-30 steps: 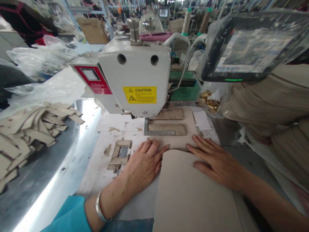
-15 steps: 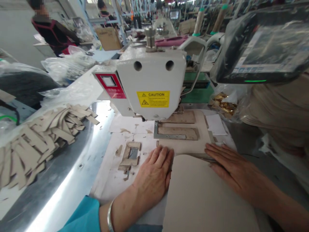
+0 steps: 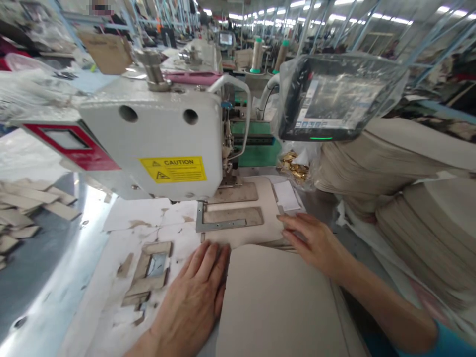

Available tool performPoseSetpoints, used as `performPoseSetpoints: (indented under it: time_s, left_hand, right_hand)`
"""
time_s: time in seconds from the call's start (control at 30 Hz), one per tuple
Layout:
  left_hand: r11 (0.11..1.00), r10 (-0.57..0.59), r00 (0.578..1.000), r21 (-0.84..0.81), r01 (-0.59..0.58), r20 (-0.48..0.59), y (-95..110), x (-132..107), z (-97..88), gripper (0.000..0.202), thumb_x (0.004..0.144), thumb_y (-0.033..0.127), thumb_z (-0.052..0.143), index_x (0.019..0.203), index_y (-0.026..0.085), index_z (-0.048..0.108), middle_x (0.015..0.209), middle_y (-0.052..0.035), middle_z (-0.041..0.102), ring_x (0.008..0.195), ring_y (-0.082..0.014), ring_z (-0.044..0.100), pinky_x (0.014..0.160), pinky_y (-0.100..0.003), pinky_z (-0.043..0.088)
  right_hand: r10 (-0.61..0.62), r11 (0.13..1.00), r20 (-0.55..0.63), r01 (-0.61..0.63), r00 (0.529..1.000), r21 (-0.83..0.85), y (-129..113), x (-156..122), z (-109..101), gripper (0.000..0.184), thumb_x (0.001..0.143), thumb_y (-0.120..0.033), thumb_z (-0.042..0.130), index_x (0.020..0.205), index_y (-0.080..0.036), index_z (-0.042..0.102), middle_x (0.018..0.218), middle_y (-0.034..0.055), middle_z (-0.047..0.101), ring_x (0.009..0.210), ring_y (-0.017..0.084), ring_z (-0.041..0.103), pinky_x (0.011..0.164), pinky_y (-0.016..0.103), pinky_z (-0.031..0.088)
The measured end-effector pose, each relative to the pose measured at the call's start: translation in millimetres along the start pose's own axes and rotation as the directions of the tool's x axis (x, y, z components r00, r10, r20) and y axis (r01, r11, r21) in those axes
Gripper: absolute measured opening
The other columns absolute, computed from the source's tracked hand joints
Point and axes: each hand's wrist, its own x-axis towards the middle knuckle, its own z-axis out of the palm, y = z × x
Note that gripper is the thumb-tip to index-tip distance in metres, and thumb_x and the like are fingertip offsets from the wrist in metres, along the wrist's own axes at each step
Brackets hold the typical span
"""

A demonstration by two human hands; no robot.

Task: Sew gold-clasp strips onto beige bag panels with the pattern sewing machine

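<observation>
My left hand (image 3: 193, 292) lies flat, fingers stretched forward, its tips at the near left edge of a beige fabric panel (image 3: 270, 206). That panel rests below the white sewing machine head (image 3: 152, 141), with an L-shaped metal clamp (image 3: 219, 227) on it. At the panel's right edge hovers or rests my right hand (image 3: 316, 243), fingers extended and partly apart; contact is unclear. Between both hands is a pile of beige panels (image 3: 275, 302), partly overlapping the near edge of the clamped one. Neither hand grips anything that I can see.
Loose beige strips (image 3: 33, 203) lie on the metal table at left. A taped beige guide (image 3: 148, 277) sits on white paper. A plastic-wrapped screen (image 3: 334, 99) stands at back right, above a bag of gold-coloured pieces (image 3: 295, 163). Tall stacks of beige panels (image 3: 431, 238) fill the right.
My view has swung right, so the machine and both hands appear further left. My right hand has lifted from lying flat, its fingers now raised at the panel's right edge.
</observation>
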Motion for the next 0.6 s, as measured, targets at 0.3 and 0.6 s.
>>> performPoseSetpoints:
  time_s: [0.3, 0.6]
  left_hand:
    - [0.999, -0.012, 1.0, -0.037, 0.011, -0.023, 0, -2, 1.8, 0.052, 0.089, 0.024, 0.046, 0.138, 0.006, 0.049, 0.135, -0.0132, 0.058, 0.126, -0.0347, 0.049, 0.104, -0.048, 0.047]
    - [0.999, -0.022, 1.0, -0.04, 0.021, -0.016, 1, 1, -1.1, 0.049, 0.094, 0.027, 0.04, 0.137, 0.007, 0.05, 0.133, -0.0138, 0.059, 0.125, -0.0336, 0.05, 0.105, -0.048, 0.045]
  right_hand:
    - [0.072, 0.95, 0.042, -0.055, 0.997, -0.308, 36, 52, 39, 0.052, 0.101, -0.033, 0.032, 0.146, -0.008, 0.041, 0.152, 0.0161, 0.042, 0.137, 0.031, 0.038, 0.111, 0.048, 0.035]
    - [0.046, 0.938, 0.076, -0.017, 0.996, -0.347, 32, 55, 30, 0.049, 0.1, -0.032, 0.035, 0.143, -0.012, 0.045, 0.148, 0.0142, 0.046, 0.131, 0.031, 0.044, 0.109, 0.05, 0.036]
